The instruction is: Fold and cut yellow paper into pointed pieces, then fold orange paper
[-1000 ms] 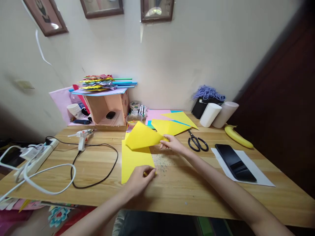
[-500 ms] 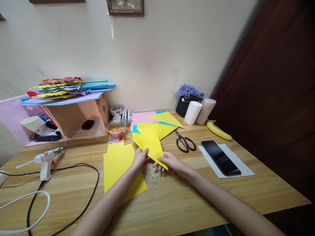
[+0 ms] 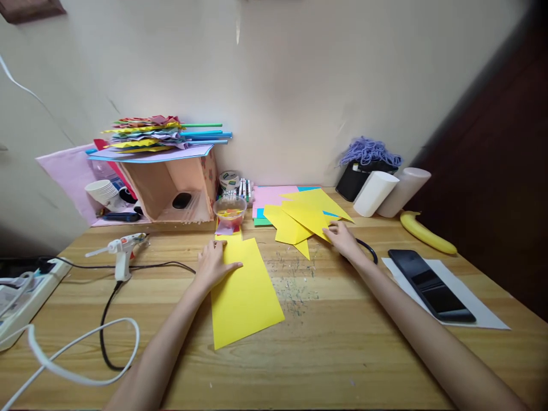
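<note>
Presently, head view: left hand (image 3: 213, 264) at the far left part of a yellow sheet (image 3: 246, 299), grip spread, thumb stretched out over the paper. Sheet lies flat on the counter (image 3: 317, 357), between the glue gun (image 3: 122, 260) and a speckled patch of the counter.

Right hand (image 3: 346, 238) farther off, grip pinching the near right corner of a yellow piece (image 3: 307, 214). This piece overlaps other yellow cutouts (image 3: 291, 229); whether it rests on them or is held slightly above, cannot tell. Pink paper (image 3: 272, 196) shows behind them. A black handle loop (image 3: 371, 249) shows beyond the right wrist; the remainder is hidden.

Surroundings: plastic bowl (image 3: 230, 218) just beyond the yellow sheet; open box (image 3: 209, 178) to its left, crinkled paper stack (image 3: 145, 136) on top. At right, banana (image 3: 428, 234) on the counter and phone (image 3: 430, 282) lying partly over white paper (image 3: 483, 314).
</note>
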A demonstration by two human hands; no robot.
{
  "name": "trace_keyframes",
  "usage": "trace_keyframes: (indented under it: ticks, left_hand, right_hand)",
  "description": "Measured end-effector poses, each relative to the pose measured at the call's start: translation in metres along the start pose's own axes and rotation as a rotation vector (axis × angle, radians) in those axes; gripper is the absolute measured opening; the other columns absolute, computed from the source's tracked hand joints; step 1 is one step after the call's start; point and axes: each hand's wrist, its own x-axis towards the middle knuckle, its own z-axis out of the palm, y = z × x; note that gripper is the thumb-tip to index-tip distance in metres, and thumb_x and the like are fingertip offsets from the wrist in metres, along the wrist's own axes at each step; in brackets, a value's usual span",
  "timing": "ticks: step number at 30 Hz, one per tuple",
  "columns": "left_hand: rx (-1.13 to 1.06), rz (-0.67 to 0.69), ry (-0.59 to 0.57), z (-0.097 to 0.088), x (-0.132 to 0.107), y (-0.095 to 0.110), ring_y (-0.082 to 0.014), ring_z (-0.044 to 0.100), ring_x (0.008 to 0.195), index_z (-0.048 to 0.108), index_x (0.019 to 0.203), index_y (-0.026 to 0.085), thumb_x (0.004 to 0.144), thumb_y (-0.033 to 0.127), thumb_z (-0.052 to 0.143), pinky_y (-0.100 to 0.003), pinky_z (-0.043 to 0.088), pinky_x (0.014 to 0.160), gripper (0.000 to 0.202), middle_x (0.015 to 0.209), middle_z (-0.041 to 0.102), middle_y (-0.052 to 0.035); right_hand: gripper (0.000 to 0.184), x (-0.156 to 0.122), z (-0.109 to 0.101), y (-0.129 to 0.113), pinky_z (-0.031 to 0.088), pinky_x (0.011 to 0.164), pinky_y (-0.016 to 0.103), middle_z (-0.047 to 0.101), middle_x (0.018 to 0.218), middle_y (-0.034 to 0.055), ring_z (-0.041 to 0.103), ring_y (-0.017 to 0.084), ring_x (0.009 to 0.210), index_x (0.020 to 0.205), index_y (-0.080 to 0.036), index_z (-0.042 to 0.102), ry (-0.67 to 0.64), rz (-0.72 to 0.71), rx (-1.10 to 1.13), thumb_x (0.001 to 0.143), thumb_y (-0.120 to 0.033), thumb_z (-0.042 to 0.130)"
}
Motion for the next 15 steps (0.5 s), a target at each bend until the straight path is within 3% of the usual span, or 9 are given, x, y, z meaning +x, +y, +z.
trace_keyframes:
  ticks: [2, 4, 5, 7, 10, 12, 15]
  left_hand:
    - [-0.016, -0.023, -0.02, -0.002, 0.002, -0.003, -0.0292, 0.05, 0.097, 0.05, 0.107, 0.017, 0.061, 0.058, 0.061, -0.04, 0.036, 0.079, 0.063, 0.101, 0.055, -0.0108]
    - [-0.064, -0.019, -0.055, -0.002, 0.002, -0.005, -0.0259, 0.052, 0.09, 0.055, 0.093, 0.019, 0.064, 0.056, 0.06, -0.038, 0.036, 0.078, 0.047, 0.089, 0.058, -0.0059]
    - [-0.083, -0.014, -0.065, -0.002, 0.002, -0.006, -0.0252, 0.052, 0.089, 0.057, 0.086, 0.02, 0.066, 0.054, 0.06, -0.038, 0.036, 0.078, 0.04, 0.085, 0.058, -0.0046]
    - [-0.102, -0.013, -0.039, 0.001, 0.002, -0.008, -0.0271, 0.05, 0.094, 0.059, 0.083, 0.022, 0.066, 0.052, 0.06, -0.04, 0.035, 0.08, 0.035, 0.09, 0.057, -0.0053]
    - [-0.155, -0.07, 0.044, 0.006, 0.002, -0.013, -0.0299, 0.045, 0.104, 0.053, 0.105, 0.02, 0.059, 0.049, 0.067, -0.042, 0.036, 0.085, 0.057, 0.105, 0.05, -0.0096]
    - [-0.23, -0.106, 0.068, 0.009, 0.004, -0.017, -0.0282, 0.046, 0.106, 0.045, 0.115, 0.016, 0.055, 0.044, 0.071, -0.04, 0.037, 0.088, 0.071, 0.108, 0.048, -0.0112]
    - [-0.34, -0.164, 0.099, 0.008, 0.006, -0.021, -0.0253, 0.05, 0.104, 0.043, 0.116, 0.013, 0.054, 0.034, 0.073, -0.037, 0.039, 0.09, 0.072, 0.105, 0.052, -0.0109]
  right_hand:
    - [0.049, -0.009, 0.005, -0.003, 0.036, 0.09, 0.045, 0.043, 0.123, 0.0212, 0.04, 0.031, 0.116, 0.118, -0.01, 0.038, 0.158, -0.099, -0.113, 0.072, -0.022, 0.053]
    - [0.051, -0.024, 0.013, -0.008, 0.033, 0.095, 0.048, 0.039, 0.126, 0.0208, 0.035, 0.031, 0.12, 0.12, -0.01, 0.038, 0.211, -0.267, -0.23, 0.073, -0.023, 0.053]
    - [0.048, -0.032, 0.019, -0.012, 0.035, 0.093, 0.046, 0.042, 0.123, 0.0194, 0.04, 0.029, 0.116, 0.119, -0.012, 0.04, 0.158, -0.329, -0.238, 0.074, -0.024, 0.052]
    - [0.041, -0.046, 0.034, -0.021, 0.044, 0.085, 0.041, 0.047, 0.119, 0.0158, 0.053, 0.023, 0.102, 0.117, -0.015, 0.043, -0.092, -0.349, -0.119, 0.079, -0.029, 0.049]
    - [0.036, -0.058, 0.065, -0.038, 0.048, 0.081, 0.036, 0.054, 0.116, 0.0122, 0.057, 0.02, 0.099, 0.112, -0.018, 0.048, -0.429, -0.219, 0.113, 0.078, -0.029, 0.052]
    - [0.036, -0.059, 0.088, -0.051, 0.05, 0.077, 0.032, 0.056, 0.115, 0.0135, 0.058, 0.019, 0.098, 0.11, -0.015, 0.05, -0.518, -0.098, 0.184, 0.076, -0.025, 0.054]
    - [0.036, -0.055, 0.115, -0.07, 0.051, 0.061, 0.025, 0.063, 0.098, 0.0144, 0.063, 0.015, 0.076, 0.11, -0.01, 0.05, -0.603, -0.047, 0.21, 0.078, -0.025, 0.053]
